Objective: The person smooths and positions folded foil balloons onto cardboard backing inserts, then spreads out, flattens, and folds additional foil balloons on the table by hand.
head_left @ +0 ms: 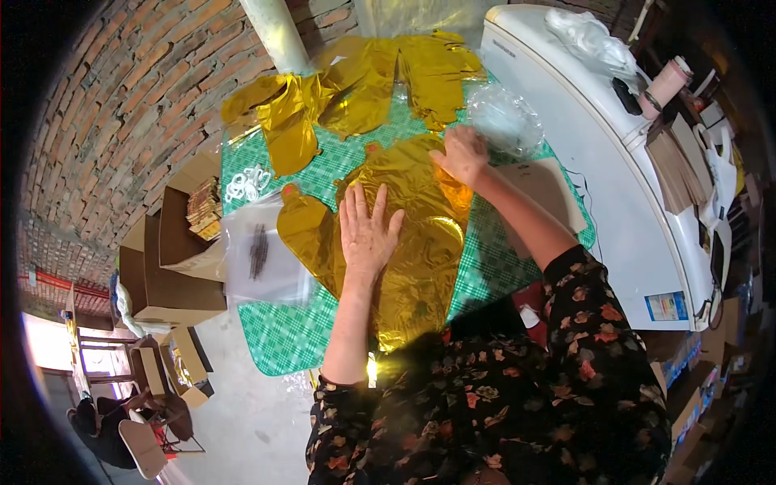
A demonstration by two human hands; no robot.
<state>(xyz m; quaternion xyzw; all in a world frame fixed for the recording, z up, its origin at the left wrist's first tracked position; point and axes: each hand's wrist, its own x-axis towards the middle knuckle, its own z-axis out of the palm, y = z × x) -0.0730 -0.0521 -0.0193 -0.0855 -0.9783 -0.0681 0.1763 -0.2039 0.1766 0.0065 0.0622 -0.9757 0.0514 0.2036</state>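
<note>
A flat, uninflated gold foil balloon (420,267) lies on the table in front of me, its near end reaching the table edge by my body. My left hand (368,230) rests palm down on it, fingers stretched out. At its far right edge, my right hand (465,155) has its fingers curled in on the foil, which bunches up orange-gold just below. The right fingertips are partly hidden. A narrower rounded gold foil piece (307,230) sticks out left of my left hand. More flat gold foil balloons (364,85) lie spread across the far side.
Green checked cloth (275,335) covers the table. Clear plastic bags (267,250) and white ties (247,184) lie at left, a bagged bundle (505,120) and cardboard sheet (541,194) at right. Open cartons (174,275) stand left; a white freezer (582,162) borders the right.
</note>
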